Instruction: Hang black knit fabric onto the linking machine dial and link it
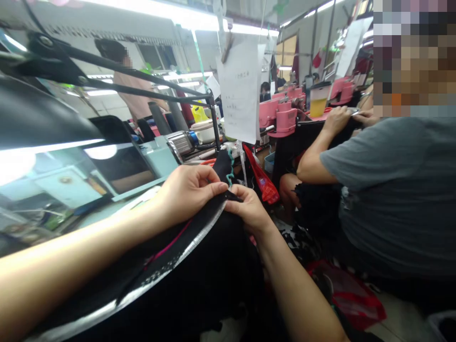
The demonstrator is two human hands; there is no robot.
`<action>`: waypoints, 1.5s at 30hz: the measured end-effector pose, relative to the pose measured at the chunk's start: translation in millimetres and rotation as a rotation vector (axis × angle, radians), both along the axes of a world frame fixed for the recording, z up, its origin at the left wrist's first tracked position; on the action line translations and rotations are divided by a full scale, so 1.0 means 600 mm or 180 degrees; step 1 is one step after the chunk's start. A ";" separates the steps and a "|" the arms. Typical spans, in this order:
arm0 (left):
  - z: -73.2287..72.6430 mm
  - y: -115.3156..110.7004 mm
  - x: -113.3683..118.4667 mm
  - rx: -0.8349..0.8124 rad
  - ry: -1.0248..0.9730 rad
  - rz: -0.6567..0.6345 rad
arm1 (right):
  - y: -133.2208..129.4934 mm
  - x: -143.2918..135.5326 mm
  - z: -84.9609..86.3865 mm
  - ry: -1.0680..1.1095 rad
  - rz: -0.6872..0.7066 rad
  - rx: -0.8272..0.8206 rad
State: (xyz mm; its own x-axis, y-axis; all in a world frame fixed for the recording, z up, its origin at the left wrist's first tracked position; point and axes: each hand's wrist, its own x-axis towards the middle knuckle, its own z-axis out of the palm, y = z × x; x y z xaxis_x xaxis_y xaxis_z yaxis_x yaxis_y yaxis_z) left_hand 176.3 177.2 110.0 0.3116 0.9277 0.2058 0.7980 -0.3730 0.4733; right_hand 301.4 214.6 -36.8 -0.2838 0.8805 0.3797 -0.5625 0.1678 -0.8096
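Note:
Black fabric [213,256] hangs across the lower middle of the head view, with a shiny pale stitched edge curving along it. My left hand [194,192] pinches this fabric near the upper end of that edge, thumb against fingers. Close beside it, my right hand [251,209] grips the same piece, thumb and forefinger closed on a folded black corner. The fingertips of both hands nearly meet. A teal thread [230,166] runs up the cloth just behind them. On the fabric under my left wrist lies a magenta strip [169,244].
At the left is a pale work table [156,154] under a black lamp arm [135,76]. A paper sheet [238,90] hangs ahead. A co-worker in a grey shirt [395,190] sits at the right, near pink machines [285,116] and a drink cup [319,99]. A red bag [356,297] lies below.

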 end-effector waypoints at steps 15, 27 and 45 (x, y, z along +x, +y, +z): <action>0.003 -0.253 -0.237 0.0492 -0.0707 0.0263 | 0.040 -0.117 0.277 -0.4897 -0.1204 0.2274; 0.036 -0.205 -0.157 0.0569 0.0584 -0.0587 | -0.021 -0.061 0.336 -0.5212 -0.2213 0.3625; 0.019 -0.055 -0.253 0.0223 0.1627 0.0781 | -0.181 0.236 0.085 -0.3620 -0.2892 0.2191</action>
State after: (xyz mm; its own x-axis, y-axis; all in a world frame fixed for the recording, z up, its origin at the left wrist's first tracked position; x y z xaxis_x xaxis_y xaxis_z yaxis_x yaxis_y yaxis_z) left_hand 24.2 144.4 121.1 0.1649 0.9750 0.1491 0.9863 -0.1645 -0.0150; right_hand 443.2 106.1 14.3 -0.1858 0.6660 0.7224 0.7317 0.5845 -0.3507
